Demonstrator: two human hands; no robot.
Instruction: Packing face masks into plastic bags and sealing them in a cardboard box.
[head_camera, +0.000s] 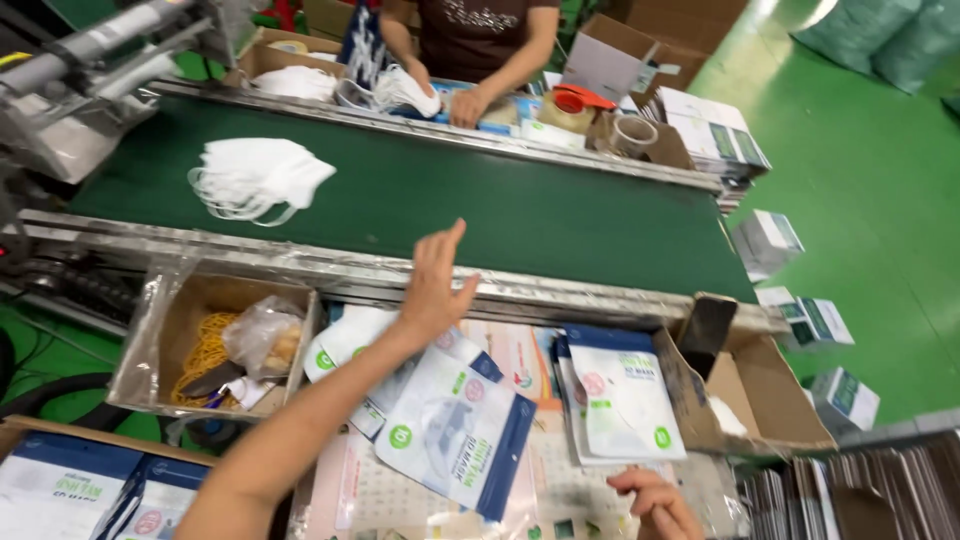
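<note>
White-and-blue plastic pouches cover the near worktop. Lowest in the view, the right hand (655, 503) rests at the bottom edge with its fingers curled loosely on the printed sheet, beside a stack of pouches (618, 400); whether it grips anything cannot be told. Just left of it lies a single mask pouch (455, 430), tilted, with a dark blue edge and a green round sticker. The left forearm runs up from the bottom left across this pouch, and the left hand (435, 285) is raised above the bench edge, fingers spread and released, holding nothing, with its index finger pointing up toward the belt. More pouches (350, 340) lie under the wrist.

To the left stands an open cardboard box (160, 330) wrapped in clear film, holding yellow rubber bands (205, 350) and a crumpled clear bag (262, 335). To the right sits another open carton (760, 400), nearly empty.

Beyond the metal rail runs the dark green conveyor belt (500, 215). On its left part lies a pile of white face masks (255, 175), well apart from the left hand. Across the belt another person's hands (440, 100) handle white masks at the far bench, among boxes and a roll of tape (565, 110). Small cartons (765, 240) lie on the green floor at right.
</note>
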